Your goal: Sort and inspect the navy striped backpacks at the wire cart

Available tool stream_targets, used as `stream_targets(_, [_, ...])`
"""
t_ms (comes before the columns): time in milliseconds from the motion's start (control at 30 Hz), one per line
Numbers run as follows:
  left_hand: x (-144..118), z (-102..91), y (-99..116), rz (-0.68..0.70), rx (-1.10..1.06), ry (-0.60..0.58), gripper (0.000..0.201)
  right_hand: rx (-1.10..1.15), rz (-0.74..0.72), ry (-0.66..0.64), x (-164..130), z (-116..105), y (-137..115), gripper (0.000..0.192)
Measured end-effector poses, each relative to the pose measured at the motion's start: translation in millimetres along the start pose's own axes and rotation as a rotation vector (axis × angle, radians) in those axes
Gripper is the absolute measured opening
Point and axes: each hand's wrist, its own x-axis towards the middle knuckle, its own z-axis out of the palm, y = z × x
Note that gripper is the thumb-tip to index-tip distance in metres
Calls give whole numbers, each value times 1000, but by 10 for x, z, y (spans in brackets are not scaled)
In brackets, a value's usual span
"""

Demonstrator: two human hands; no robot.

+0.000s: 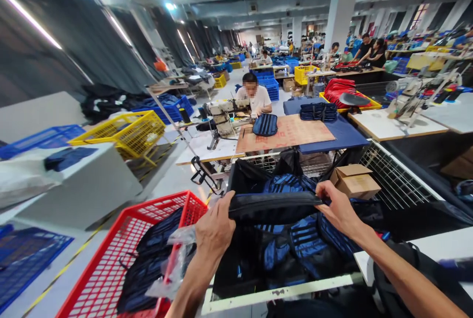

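a garment factory floor: rows of sewing machines [221,113], plastic crates [125,133], seated workers [254,96]

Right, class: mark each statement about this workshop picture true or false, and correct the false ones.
1. Both hands grip one long dark piece. True: the left hand holds one end of the dark piece, the right hand the other.
2. The crate beside the left hand is green. False: the crate is red.
3. A small cardboard box sits beyond the right hand. True.
4. The red crate holds only bottles. False: it holds dark fabric pieces and a clear plastic bag.
5. A person in a white shirt sits at a sewing machine further back. True.
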Motion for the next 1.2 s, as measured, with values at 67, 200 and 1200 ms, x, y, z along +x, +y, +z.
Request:
stream_targets(67, [28, -160, 59, -50, -48, -31, 59, 163, 86, -149, -32, -19, -103, 20])
stream_targets(200, [-1, -345, 40, -123, -50, -102, 60, 215, 140, -274, -122, 71, -141, 25])
stream_targets(1200, [-175, 191, 1177, -1115, -1903, -223, 58, -205, -148, 221, -254, 704, -80, 33])
